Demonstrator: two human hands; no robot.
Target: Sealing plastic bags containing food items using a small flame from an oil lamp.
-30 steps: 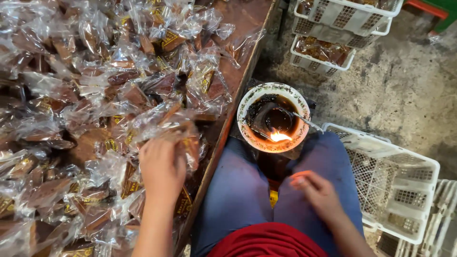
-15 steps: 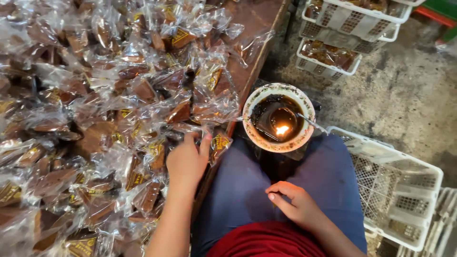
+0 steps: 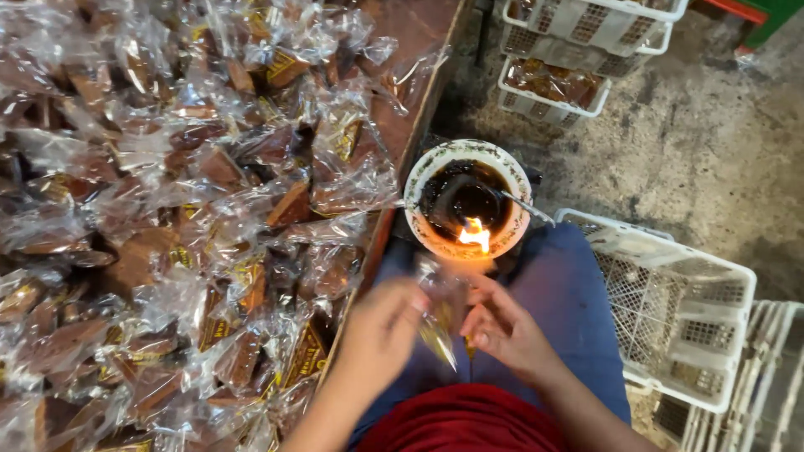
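Over my lap, both hands now meet on one clear plastic packet. A second ago my left hand lay out on the heap and my right hand rested idle on my thigh; the left has come back with a packet and the right has risen to it. I judge this as pick-up complete and the packet presented to the flame. Left fingers pinch the packet's left edge; right fingers pinch the right edge. Motion blur hides the exact grip. The packet is thin, glossy film, tapering to a point at the bottom, with a yellow-brown piece inside.

Just beyond the hands stands a round bowl, pale rim, dark liquid inside, a small orange flame burning at its near edge and a metal spoon handle leaning out to the right.

Left of it, the wooden table carries a crumpled heap of packets, brown wedges in crinkled film.

To the right sits a white lattice crate; farther off, more crates on rough concrete.
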